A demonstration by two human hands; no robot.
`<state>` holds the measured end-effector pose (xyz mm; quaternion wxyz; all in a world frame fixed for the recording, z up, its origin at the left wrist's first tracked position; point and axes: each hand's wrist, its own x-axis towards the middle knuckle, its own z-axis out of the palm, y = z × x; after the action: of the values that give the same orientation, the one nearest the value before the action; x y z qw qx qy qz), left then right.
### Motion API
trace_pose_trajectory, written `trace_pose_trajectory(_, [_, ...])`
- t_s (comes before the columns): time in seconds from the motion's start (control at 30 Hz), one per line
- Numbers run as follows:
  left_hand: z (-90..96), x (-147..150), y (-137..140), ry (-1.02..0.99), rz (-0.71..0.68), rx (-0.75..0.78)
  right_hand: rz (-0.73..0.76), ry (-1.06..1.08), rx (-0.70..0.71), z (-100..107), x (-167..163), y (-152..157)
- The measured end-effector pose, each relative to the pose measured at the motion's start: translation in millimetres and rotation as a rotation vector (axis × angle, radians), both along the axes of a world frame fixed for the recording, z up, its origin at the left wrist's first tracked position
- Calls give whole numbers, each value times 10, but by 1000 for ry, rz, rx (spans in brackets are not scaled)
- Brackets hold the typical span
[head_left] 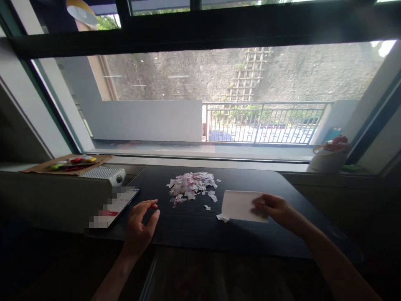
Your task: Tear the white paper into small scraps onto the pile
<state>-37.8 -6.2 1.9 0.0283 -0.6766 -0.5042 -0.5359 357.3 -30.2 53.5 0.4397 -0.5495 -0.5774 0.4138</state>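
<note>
A heap of torn paper scraps (pixel 192 185) lies toward the back of the dark table (pixel 188 228). My right hand (pixel 273 207) grips the right side of a white rectangular card (pixel 239 205), which is tilted up from the tabletop. A few scraps (pixel 222 218) lie at the card's lower left corner, and a single scrap (pixel 207 207) lies between the card and the heap. Left of the heap, my left hand (pixel 144 219) hovers with thumb and fingers apart, holding nothing.
A flat printed sheet or calendar (pixel 117 205), partly pixelated, lies at the table's left edge. Beyond it are a white slotted device (pixel 105 175) and cardboard (pixel 40 164) bearing colourful items. A white container (pixel 327 159) stands on the right sill, below the large window.
</note>
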Motion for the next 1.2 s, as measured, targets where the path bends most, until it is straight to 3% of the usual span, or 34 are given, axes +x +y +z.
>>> trace_pose_trajectory(0.17, [-27, -24, 20, 17, -3, 4, -15, -11, -10, 87, 148, -110])
trace_pose_trajectory(0.4, [-35, -38, 32, 21, -3, -9, 23, -9, -55, 127, 58, -128])
trace_pose_trajectory(0.57, [-9, -28, 20, 25, -8, -10, 72, 71, 22, 46, -167, 124])
trace_pose_trajectory(0.77, [-15, -41, 23, 12, -1, -39, 133, 23, 83, -46, -375, 417])
trace_pose_trajectory(1.2, [-13, -39, 31, 10, 5, -57, 129, -24, -95, 114, 280, -136])
